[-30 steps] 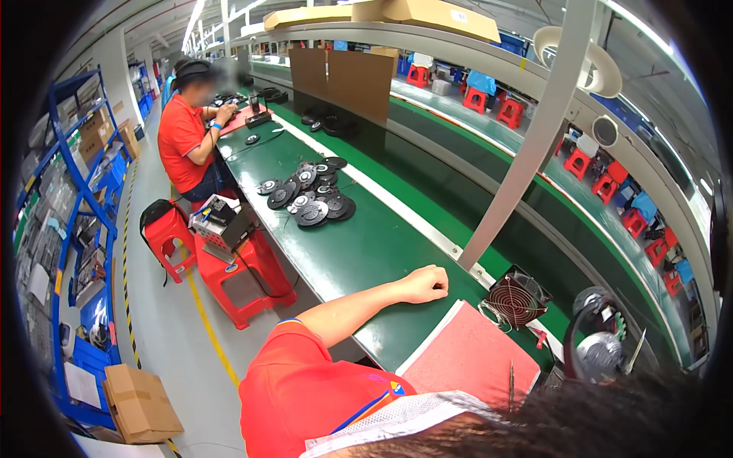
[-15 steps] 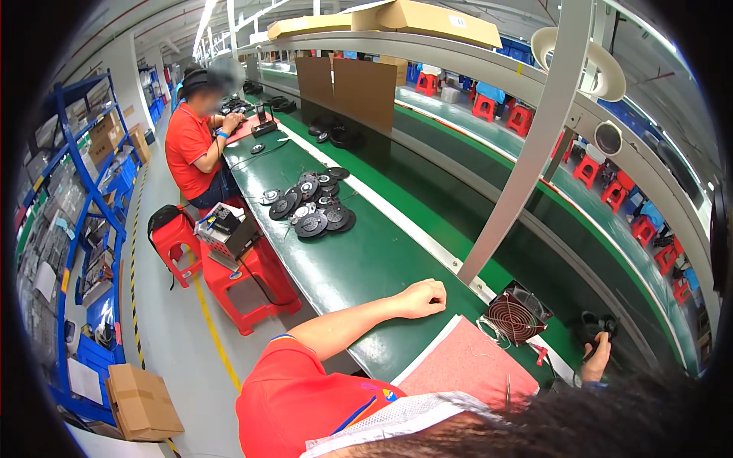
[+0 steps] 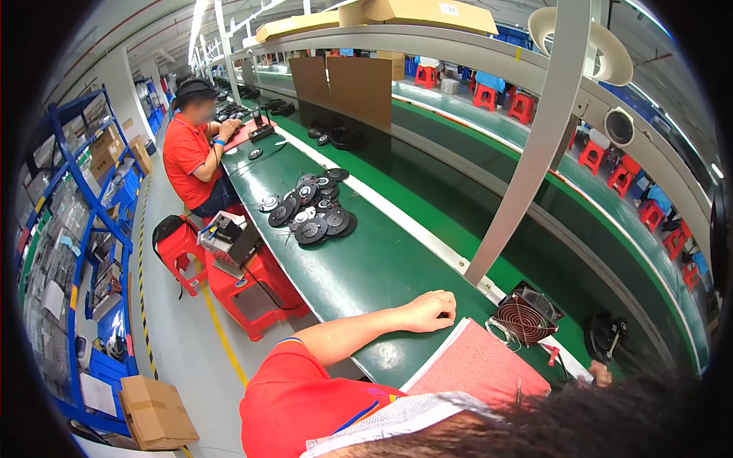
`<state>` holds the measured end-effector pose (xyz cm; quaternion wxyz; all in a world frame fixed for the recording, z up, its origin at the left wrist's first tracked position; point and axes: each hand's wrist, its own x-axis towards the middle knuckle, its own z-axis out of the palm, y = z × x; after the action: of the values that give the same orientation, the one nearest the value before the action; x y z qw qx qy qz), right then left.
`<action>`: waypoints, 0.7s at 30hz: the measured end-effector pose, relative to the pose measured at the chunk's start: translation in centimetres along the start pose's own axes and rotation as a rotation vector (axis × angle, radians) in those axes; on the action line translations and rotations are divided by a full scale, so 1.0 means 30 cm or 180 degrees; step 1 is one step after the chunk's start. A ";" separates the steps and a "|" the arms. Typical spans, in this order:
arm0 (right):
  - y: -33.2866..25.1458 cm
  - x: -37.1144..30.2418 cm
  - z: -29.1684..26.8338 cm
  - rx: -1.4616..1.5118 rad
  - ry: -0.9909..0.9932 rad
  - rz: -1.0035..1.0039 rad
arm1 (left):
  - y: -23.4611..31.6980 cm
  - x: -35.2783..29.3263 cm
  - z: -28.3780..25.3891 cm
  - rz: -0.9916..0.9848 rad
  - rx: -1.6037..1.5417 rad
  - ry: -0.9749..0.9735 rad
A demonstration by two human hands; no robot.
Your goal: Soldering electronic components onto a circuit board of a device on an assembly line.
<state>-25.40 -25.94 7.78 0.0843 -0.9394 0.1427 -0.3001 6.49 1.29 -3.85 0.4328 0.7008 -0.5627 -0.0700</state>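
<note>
- Lying heaped on the green counter (image 3: 374,267): black discs (image 3: 311,214).
- Left hand (image 3: 430,311): on the counter, fingers curled together, just beside a pink mat (image 3: 475,357).
- Fan (image 3: 524,319): near the mat's far right corner.
- Right hand (image 3: 601,374): partly hidden by hair (image 3: 588,416), its grip cannot be told; a black part (image 3: 599,333) lies just beyond it.

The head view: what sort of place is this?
Probably a factory assembly floor: a long green workbench stretches away, a pile of black round parts lies on it, and a co-worker in a red shirt sits beside it.
</note>
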 end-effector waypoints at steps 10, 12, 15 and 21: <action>-0.019 -0.285 -0.014 0.0222 -0.0349 0.1408 | 0.007 0.002 0.007 0.0128 0.0022 -0.0108; 0.075 -0.349 0.025 -0.0356 0.0000 -0.0548 | 0.006 -0.001 0.005 0.0121 0.0034 -0.0055; -0.007 -0.317 -0.006 -0.0088 -0.0598 0.1155 | 0.010 0.001 -0.002 0.0004 0.0087 -0.0194; -0.009 -0.313 0.019 -0.0083 -0.0292 0.1208 | 0.018 0.002 -0.001 -0.0044 0.0040 -0.0188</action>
<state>-32.31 -22.64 2.32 0.1336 -0.9094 0.3171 -0.2338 6.14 1.27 -3.43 0.4111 0.7050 -0.5709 -0.0901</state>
